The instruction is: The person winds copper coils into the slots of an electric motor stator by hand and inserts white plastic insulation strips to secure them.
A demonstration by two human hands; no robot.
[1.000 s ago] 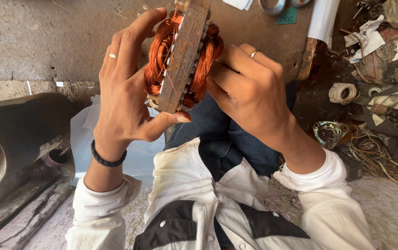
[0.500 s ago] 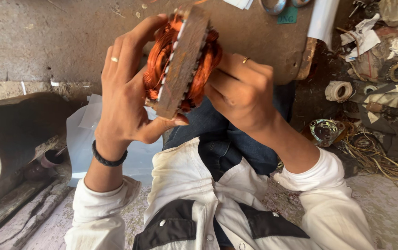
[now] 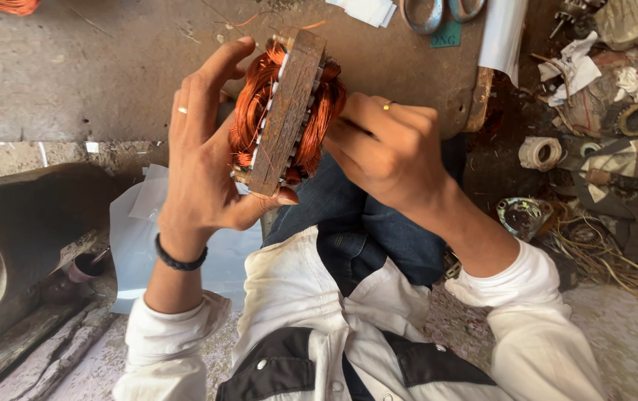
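Holding the motor stator point(image 3: 287, 111) up on edge over your lap, you had shifted it a little since a second before: it sat lower and more upright then leaned slightly toward the top right, and your hands had crept closer together around it. Your left hand point(image 3: 204, 160) was spread wide, fingers fanned against the copper winding point(image 3: 252, 104) on the left face and the thumb hooked under the lower corner of the rusty steel core. Your right hand point(image 3: 389, 148) was curled nearly closed against the winding on the right face, fingertips tucked in where I could not tell what they pinched.

The stator hung above the near edge of the workbench point(image 3: 111, 67), in front of your blue jeans point(image 3: 363, 223). Toward the bench's far edge lay scissors point(image 3: 437, 11) and slips of white paper point(image 3: 367, 9), well apart from your hands. The bench's right edge dropped to a heap of scrap point(image 3: 608, 111) with a tape roll point(image 3: 540, 152) and loose wire point(image 3: 601, 245). Left of your lap a dark metal housing point(image 3: 29, 223) crowded the lower left.
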